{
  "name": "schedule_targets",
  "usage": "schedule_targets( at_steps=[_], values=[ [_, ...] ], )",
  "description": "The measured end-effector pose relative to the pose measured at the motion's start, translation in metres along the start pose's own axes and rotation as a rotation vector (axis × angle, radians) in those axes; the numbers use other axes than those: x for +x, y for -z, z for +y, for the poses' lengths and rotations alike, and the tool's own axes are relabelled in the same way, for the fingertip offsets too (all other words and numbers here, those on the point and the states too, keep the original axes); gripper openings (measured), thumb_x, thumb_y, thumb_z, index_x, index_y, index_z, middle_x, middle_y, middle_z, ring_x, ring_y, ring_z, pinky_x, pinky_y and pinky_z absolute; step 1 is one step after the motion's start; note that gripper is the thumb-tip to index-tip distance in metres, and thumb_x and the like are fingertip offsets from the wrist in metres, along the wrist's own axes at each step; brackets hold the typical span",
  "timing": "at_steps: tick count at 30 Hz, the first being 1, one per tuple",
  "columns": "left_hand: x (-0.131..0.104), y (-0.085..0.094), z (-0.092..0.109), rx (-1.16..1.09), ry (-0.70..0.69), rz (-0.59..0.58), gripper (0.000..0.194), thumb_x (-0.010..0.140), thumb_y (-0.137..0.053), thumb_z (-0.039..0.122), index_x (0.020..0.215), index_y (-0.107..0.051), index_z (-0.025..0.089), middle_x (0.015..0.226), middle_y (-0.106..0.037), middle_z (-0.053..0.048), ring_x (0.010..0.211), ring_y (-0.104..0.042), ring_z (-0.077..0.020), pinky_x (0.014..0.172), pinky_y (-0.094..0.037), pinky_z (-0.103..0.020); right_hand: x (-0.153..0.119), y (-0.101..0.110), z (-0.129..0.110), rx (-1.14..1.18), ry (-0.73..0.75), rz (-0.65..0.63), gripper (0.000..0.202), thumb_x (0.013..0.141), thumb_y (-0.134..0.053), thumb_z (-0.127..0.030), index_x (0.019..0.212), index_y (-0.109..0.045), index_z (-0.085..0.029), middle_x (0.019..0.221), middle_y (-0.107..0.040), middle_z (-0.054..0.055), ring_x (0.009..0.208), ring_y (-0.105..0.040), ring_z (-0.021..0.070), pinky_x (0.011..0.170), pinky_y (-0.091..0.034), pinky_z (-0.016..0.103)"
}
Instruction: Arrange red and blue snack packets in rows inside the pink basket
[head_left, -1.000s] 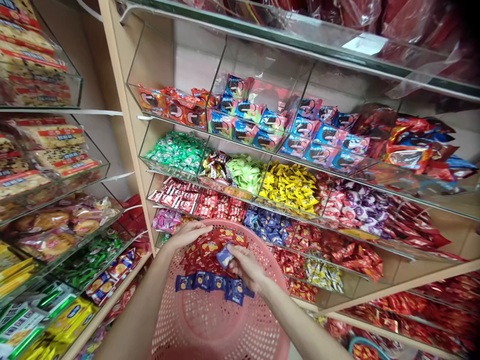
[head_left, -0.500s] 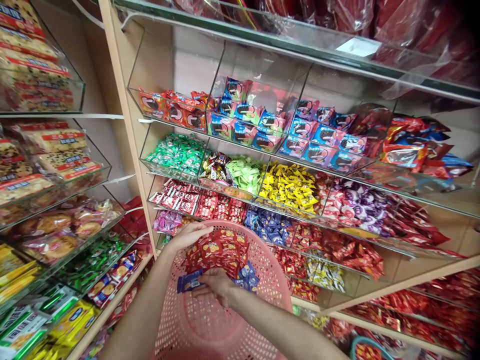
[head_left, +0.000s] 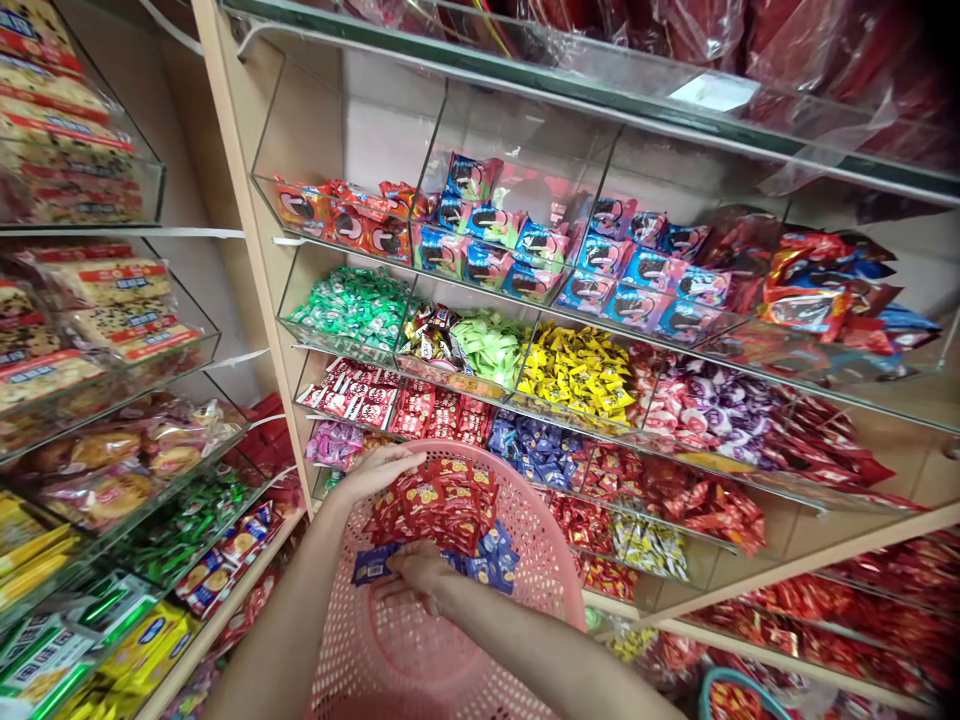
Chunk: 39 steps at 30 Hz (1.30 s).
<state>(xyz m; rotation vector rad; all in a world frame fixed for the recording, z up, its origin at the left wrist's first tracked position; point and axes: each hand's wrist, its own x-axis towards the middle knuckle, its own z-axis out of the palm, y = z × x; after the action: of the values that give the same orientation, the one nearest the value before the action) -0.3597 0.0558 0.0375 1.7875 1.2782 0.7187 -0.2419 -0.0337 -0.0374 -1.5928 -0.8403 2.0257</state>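
Note:
A round pink plastic basket (head_left: 544, 520) with a perforated wall is tilted toward me. My left hand (head_left: 381, 472) is closed over its far left rim. Inside the basket, my right hand (head_left: 417, 574) pinches a small blue candy packet (head_left: 371, 566) near the left wall. Under and beyond that hand lies a pile of red candy packets (head_left: 439, 500) with orange pictures on them. More blue packets (head_left: 493, 560) lie to the right of the pile, partly covered by my right hand and wrist.
Glass-fronted shelves rise behind the basket, with yellow candies (head_left: 577, 372), green candies (head_left: 352, 308) and blue candies (head_left: 536, 450) in bins. Another shelf unit with bagged biscuits (head_left: 120, 300) stands close on the left. A blue-rimmed basket (head_left: 709, 685) is at the lower right.
My right hand has shifted slightly left with the blue packet. More of the blue packets behind it show now. My left hand stays on the rim.

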Motion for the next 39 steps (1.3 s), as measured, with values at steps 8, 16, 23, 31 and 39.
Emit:
schedule_targets(
  at_steps=[8,16,23,31,39],
  values=[
    [-0.001,0.000,0.001,-0.007,0.006,-0.002,0.047,0.067,-0.045,0.060,0.069,-0.064,0.018,0.074,-0.062,0.000,0.074,-0.053,-0.0177,0.066,-0.035,-0.024,-0.008,0.003,0.000,-0.069,0.100,-0.031,0.013,0.081,-0.043,-0.019,0.072,-0.051,-0.015,0.043,-0.057,0.000,0.035,-0.053,0.0103,0.037,-0.039,0.017],
    [-0.001,0.001,0.004,-0.021,0.025,0.003,0.046,0.065,-0.047,0.061,0.068,-0.064,0.018,0.074,-0.063,0.000,0.075,-0.053,-0.0188,0.067,-0.036,-0.025,-0.041,0.033,-0.005,-0.429,0.873,0.048,0.024,0.078,-0.050,-0.034,0.084,-0.064,-0.016,0.064,-0.061,0.001,0.057,-0.055,0.0107,0.056,-0.042,0.021],
    [0.000,0.000,0.005,-0.012,0.019,0.015,0.043,0.066,-0.048,0.058,0.068,-0.064,0.019,0.073,-0.063,0.001,0.076,-0.054,-0.0184,0.068,-0.037,-0.025,-0.045,0.037,-0.001,-0.423,0.918,0.066,0.024,0.076,-0.054,-0.035,0.090,-0.064,-0.017,0.067,-0.058,0.000,0.058,-0.050,0.0094,0.056,-0.040,0.020],
    [-0.001,-0.001,0.006,-0.019,0.027,0.004,0.044,0.065,-0.048,0.058,0.072,-0.065,0.018,0.072,-0.063,0.000,0.075,-0.055,-0.0186,0.068,-0.038,-0.025,-0.033,0.039,-0.010,-0.240,0.799,0.010,0.019,0.070,-0.060,-0.034,0.076,-0.061,-0.016,0.057,-0.051,-0.004,0.051,-0.041,0.0065,0.050,-0.033,0.019],
    [0.000,0.000,0.001,-0.026,0.018,-0.002,0.046,0.064,-0.048,0.061,0.069,-0.066,0.019,0.077,-0.064,-0.001,0.080,-0.054,-0.0206,0.071,-0.038,-0.027,-0.015,0.026,0.006,-0.154,0.548,0.075,0.019,0.061,-0.066,-0.033,0.068,-0.061,-0.015,0.052,-0.050,-0.005,0.044,-0.039,0.0061,0.045,-0.031,0.020]
  ],
)
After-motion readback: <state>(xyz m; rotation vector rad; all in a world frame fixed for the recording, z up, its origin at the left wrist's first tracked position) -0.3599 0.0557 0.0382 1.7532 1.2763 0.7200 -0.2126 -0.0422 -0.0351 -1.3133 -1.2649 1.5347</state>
